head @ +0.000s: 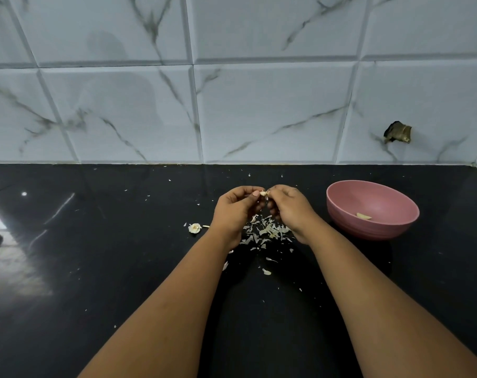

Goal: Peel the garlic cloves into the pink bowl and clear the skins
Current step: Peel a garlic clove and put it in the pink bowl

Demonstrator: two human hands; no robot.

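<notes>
Both hands share a grip on one clove: the left hand and the right hand pinch it between curled fingertips, raised above the black counter. How much skin is left on it seems impossible to tell at this size. Under the hands lies a heap of skins. A garlic stub sits left of it. The bowl, just right of the right hand, holds one peeled clove.

- 1 head-worn view, looking forward and down over both forearms onto the black table.
- It faces the tiled wall behind, with the hands near the frame's centre.
</notes>
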